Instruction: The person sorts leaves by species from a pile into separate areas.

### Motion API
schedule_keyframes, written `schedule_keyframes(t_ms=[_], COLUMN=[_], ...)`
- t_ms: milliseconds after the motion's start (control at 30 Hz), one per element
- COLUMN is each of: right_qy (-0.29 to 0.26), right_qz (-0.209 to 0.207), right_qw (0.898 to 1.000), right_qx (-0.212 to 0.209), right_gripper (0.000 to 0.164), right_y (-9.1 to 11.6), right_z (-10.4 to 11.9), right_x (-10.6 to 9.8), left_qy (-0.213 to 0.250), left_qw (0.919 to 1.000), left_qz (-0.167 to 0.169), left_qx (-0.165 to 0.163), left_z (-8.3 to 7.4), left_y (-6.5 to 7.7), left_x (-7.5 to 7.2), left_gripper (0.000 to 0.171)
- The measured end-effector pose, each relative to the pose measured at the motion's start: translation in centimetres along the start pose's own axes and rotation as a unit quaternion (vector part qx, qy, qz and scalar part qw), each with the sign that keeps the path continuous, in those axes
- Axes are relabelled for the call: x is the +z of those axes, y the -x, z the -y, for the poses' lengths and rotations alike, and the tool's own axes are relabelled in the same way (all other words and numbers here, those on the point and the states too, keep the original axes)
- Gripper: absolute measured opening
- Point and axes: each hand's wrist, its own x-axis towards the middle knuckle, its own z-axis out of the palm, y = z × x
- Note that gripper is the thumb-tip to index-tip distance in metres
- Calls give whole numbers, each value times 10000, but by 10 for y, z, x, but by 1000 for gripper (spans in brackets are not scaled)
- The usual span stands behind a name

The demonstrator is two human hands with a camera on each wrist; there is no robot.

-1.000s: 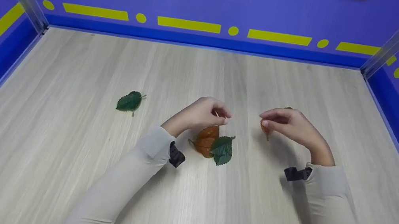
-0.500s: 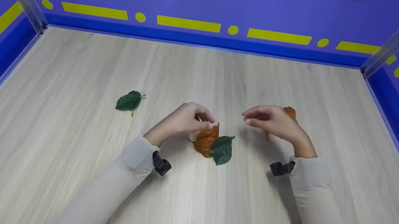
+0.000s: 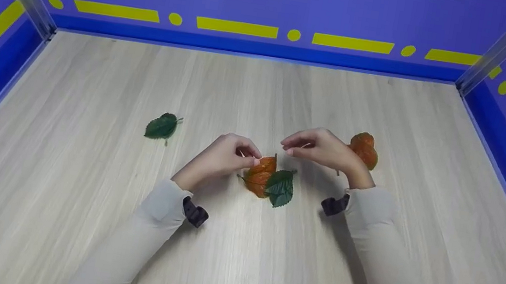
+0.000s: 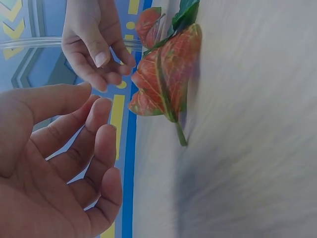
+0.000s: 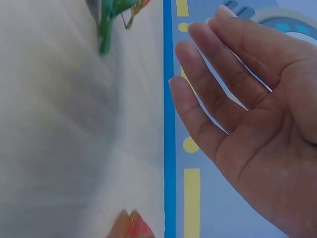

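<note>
My left hand [image 3: 230, 155] hovers at the left of an orange leaf [image 3: 259, 178] with green veins, its fingertips overlapping the leaf's upper edge in the head view. In the left wrist view that hand [image 4: 64, 158] has loosely bent fingers and holds nothing. A serrated green leaf [image 3: 280, 188] overlaps the orange leaf's right side. Above and right of this pair is my right hand [image 3: 320, 148]; the right wrist view shows its relaxed fingers [image 5: 203, 69] with nothing between them. Just behind the right wrist lies a second orange leaf [image 3: 364, 151], partly hidden.
Another green leaf [image 3: 162, 126] lies apart on the left of the pale wood table [image 3: 72, 194]. Blue-purple panels [image 3: 253, 10] with yellow marks wall the table at the back and both sides. Each wrist wears a small black device [image 3: 195, 212].
Both hands have moved left, the left one also nearer the body. The right hand has let go of the right orange leaf, which is now more uncovered. The leaves on the table stay put.
</note>
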Motion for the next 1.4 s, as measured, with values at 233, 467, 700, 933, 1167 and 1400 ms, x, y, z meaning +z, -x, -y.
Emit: schedule_keyframes(t_ms=[233, 467, 700, 933, 1167, 1400], right_qy=[23, -41, -18, 175, 206, 306], right_qz=[231, 455, 624, 659, 551, 454], right_qw=[9997, 9987, 9974, 9967, 9976, 9979], right_qx=[-122, -219, -368, -443, -363, -333], right_gripper=[27, 28, 26, 24, 16, 12], right_y=[-11, -18, -23, -25, -26, -25], right_z=[2, 3, 5, 5, 5, 5], right_x=[9, 16, 21, 25, 28, 29], left_qy=[106, 170, 292, 394, 366, 348], left_qw=[9998, 9998, 9996, 9990, 9992, 9992], left_qz=[-3, 4, -11, 52, 78, 70], left_qx=[-162, -81, -48, -212, -164, -189], left_z=[9, 11, 15, 14, 13, 12], left_y=[4, 6, 7, 6, 5, 4], left_x=[-1, 0, 2, 3, 4, 4], left_gripper=[16, 16, 15, 16, 16, 16])
